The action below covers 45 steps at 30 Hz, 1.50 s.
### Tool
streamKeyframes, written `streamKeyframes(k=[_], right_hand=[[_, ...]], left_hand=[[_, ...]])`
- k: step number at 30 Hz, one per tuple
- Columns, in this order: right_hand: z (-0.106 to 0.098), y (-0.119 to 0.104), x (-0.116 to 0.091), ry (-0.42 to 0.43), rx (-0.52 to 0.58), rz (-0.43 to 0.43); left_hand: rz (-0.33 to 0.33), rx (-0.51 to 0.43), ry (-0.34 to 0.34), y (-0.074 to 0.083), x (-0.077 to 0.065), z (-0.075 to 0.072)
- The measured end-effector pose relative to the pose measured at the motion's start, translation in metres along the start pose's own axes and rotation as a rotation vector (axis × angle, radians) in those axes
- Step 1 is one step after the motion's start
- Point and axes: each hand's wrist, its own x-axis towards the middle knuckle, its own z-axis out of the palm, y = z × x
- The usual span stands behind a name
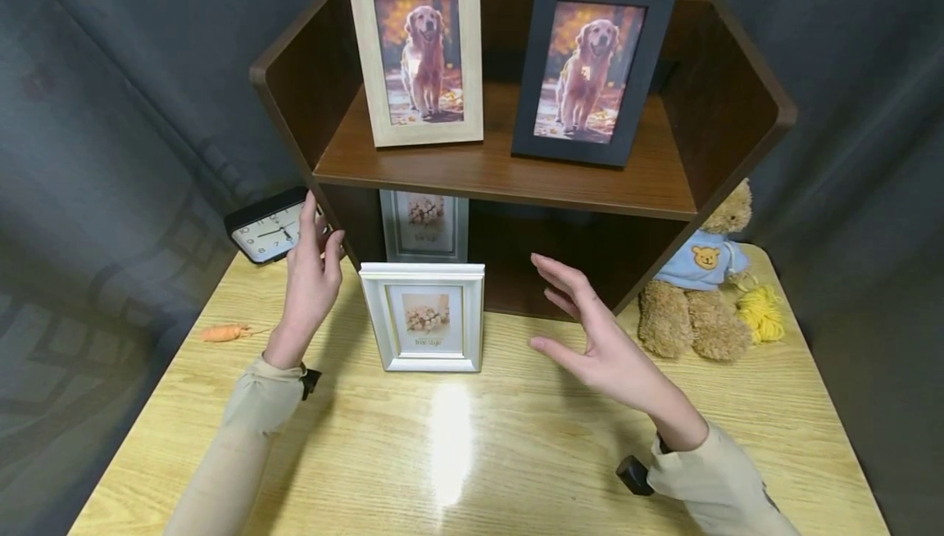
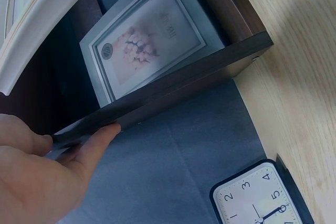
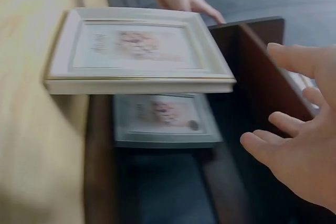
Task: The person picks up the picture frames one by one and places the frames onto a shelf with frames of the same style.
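My left hand [image 1: 310, 282] is at the left side panel of a dark brown wooden shelf [image 1: 509, 192]. Thumb and index finger straddle the panel's front edge [image 2: 173, 87], pinching it. My right hand [image 1: 590, 339] hovers in front of the lower compartment, fingers spread, holding nothing. Between the hands a white photo frame [image 1: 372, 315] with a flower picture stands upright on the table, just before the shelf. Behind it, inside the lower compartment on the left, is a grey-blue frame [image 1: 462, 233]; the white one partly hides it in the head view.
A cream frame [image 1: 365, 69] and a black frame [image 1: 531, 69], both with dog pictures, stand on the upper shelf. Left lie a black-rimmed clock [image 1: 258, 233] and an orange toy carrot [image 1: 221, 333]. To the right are a teddy bear [image 1: 693, 306] and yellow yarn [image 1: 761, 315].
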Motion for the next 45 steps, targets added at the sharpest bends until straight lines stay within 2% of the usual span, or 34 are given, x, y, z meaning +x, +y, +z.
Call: streamKeyframes(k=[10,20,28,45], right_hand=[[0.038,0.035,-0.008,0.051,0.072,0.016],[0.055,0.053,-0.007,0.039,0.053,0.056],[0.067,0.061,-0.001,0.026,0.159,0.094],[0.083,0.069,0.013,0.004,0.184,0.123]], left_hand=[[-0.010,0.003,0.004,-0.001,0.000,-0.001],[-0.003,0.018,0.010,-0.004,-0.002,-0.001],[-0.001,0.022,0.014,-0.003,-0.002,-0.001],[0.002,0.017,0.012,-0.002,-0.001,0.001]])
